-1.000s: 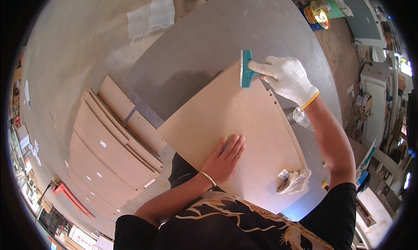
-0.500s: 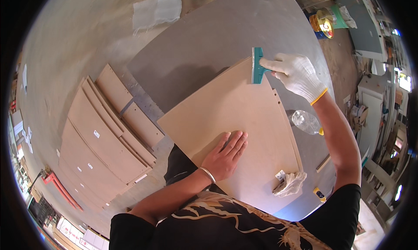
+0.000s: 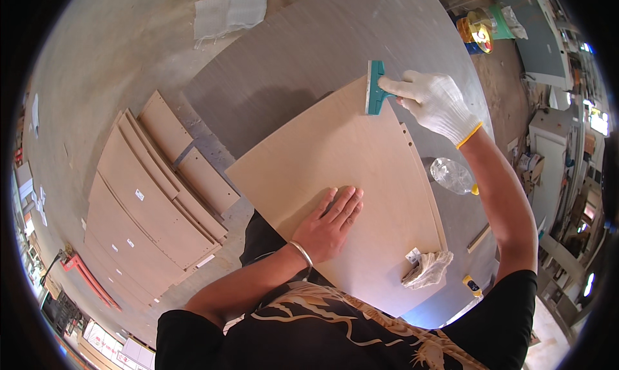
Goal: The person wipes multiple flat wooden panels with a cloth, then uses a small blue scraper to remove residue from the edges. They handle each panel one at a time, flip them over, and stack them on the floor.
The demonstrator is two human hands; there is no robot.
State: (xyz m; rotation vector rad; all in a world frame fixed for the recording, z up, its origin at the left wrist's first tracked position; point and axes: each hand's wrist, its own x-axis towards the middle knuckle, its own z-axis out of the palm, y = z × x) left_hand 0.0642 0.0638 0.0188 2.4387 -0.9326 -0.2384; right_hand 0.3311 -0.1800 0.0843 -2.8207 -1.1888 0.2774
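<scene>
While the teal scraper (image 3: 374, 86) had been seen a second before lower on the board's right edge, in the head view it was found carried up to the far corner of the pale wooden panel (image 3: 342, 183), and the gloved right hand (image 3: 435, 102) had travelled with it. The bare left hand (image 3: 329, 225) was kept in much the same place, pressed flat on the near part of the panel.

One scraper, one panel under work, one grey worktable (image 3: 290, 54) and one crumpled rag (image 3: 427, 270) were counted; one clear plastic bottle (image 3: 452, 175) lay on the table just beside the panel's right edge. A stack of similar boards (image 3: 142, 202), perhaps seven or eight though the fisheye bend made the count uncertain, was laid on the floor to the left.

The scraper was shown as a short, broad teal blade with a stubby handle, set upright against the panel's far edge. The right-hand fingers were closed around its handle, the forefinger stretched along it. The left-hand fingers were spread narrowly, holding nothing.
</scene>
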